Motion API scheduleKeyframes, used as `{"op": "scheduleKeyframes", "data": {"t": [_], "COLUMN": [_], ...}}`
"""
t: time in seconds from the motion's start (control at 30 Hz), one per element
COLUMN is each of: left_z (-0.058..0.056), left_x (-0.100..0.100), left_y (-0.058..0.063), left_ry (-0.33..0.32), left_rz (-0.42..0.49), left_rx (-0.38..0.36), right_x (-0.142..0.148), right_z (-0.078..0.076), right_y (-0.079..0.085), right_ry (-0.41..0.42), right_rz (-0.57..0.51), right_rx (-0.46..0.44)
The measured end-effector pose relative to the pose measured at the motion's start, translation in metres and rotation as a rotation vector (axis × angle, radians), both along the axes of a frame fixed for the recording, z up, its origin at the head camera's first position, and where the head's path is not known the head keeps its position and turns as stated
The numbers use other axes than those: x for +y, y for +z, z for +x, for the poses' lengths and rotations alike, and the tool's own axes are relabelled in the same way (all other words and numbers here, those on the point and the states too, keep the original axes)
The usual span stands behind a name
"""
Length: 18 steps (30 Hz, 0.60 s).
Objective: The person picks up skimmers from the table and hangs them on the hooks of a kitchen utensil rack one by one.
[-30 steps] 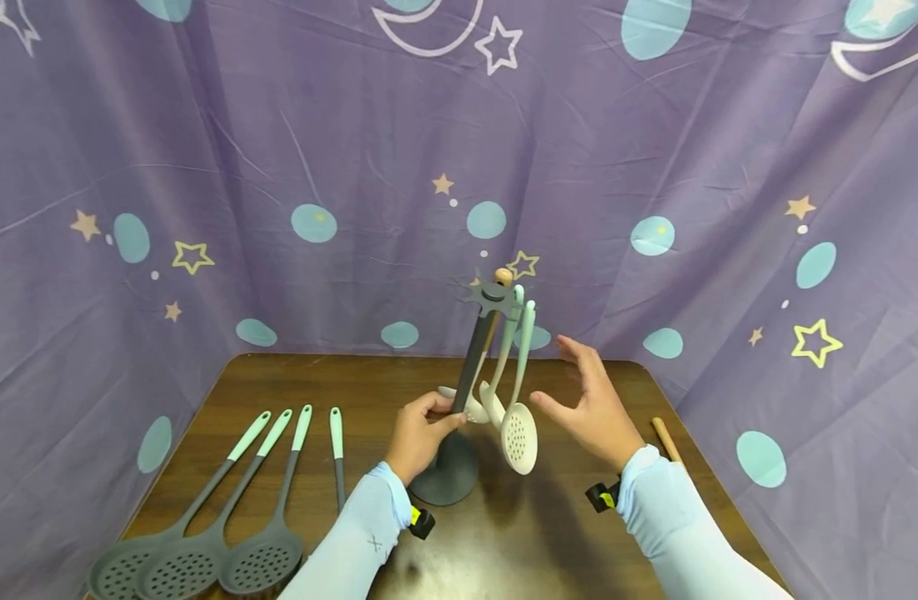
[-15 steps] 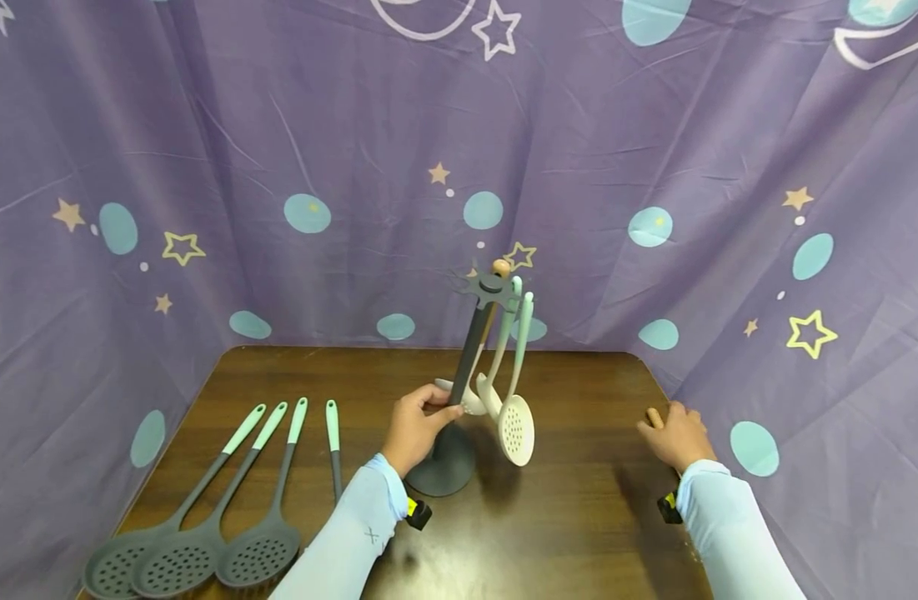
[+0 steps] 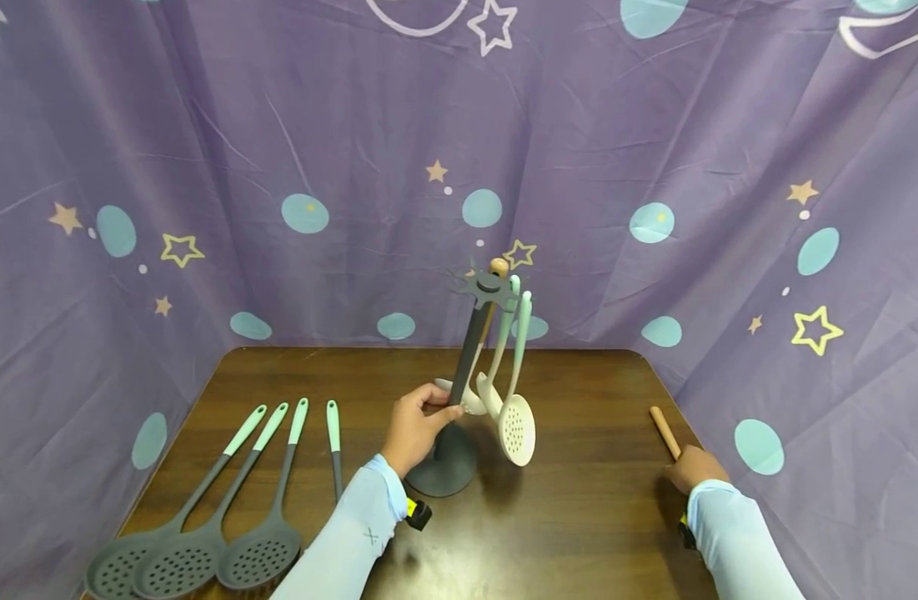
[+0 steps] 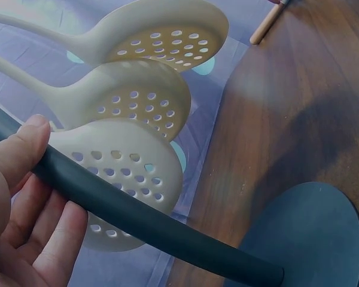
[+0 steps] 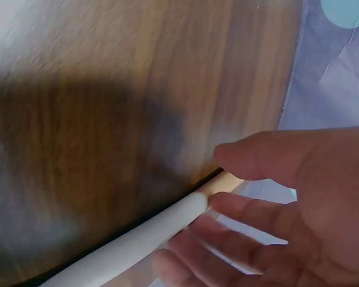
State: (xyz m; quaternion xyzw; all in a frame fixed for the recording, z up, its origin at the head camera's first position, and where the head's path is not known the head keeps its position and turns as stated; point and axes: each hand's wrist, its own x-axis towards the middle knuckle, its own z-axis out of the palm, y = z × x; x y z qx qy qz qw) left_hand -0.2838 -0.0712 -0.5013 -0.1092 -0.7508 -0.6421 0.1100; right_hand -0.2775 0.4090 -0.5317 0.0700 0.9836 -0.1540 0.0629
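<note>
Now lower on the tool [image 3: 664, 433] with the right hand [image 3: 694, 469].
Down from the wood tip to the white part, so likely a low hold; touching, but cannot tell if gripping. All at the right side of the table [image 3: 564, 517]. Farther in, still holding the stand [image 3: 469, 354] with the left hand [image 3: 413, 429], near pale spoons [image 4: 143, 76] hung up.

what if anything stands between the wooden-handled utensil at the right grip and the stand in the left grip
Nothing visible stands on the table between the utensil and the stand. At the stand itself, a perforated spoon hangs on the side toward the utensil, so it may need steering around.
</note>
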Motion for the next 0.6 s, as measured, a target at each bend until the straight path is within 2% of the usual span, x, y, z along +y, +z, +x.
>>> {"op": "scheduleKeyframes", "data": {"t": [0.13, 0.27, 0.43, 0.6], "left_z": [-0.001, 0.0, -0.001, -0.002], "left_x": [0.0, 0.0, 0.0, -0.001], "left_y": [0.0, 0.001, -0.001, -0.001], "left_ry": [0.006, 0.008, 0.003, -0.001], "left_rz": [-0.01, -0.018, -0.022, -0.016], "left_rx": [0.008, 0.008, 0.013, 0.011], "right_x": [0.014, 0.026, 0.033, 0.034], "right_z": [-0.003, -0.005, -0.004, -0.002], "right_y": [-0.01, -0.021, -0.03, -0.03], "right_ry": [0.014, -0.03, -0.074, -0.092], "right_rz": [0.01, 0.01, 0.024, 0.029], "right_rx": [0.043, 0.082, 0.08, 0.064]}}
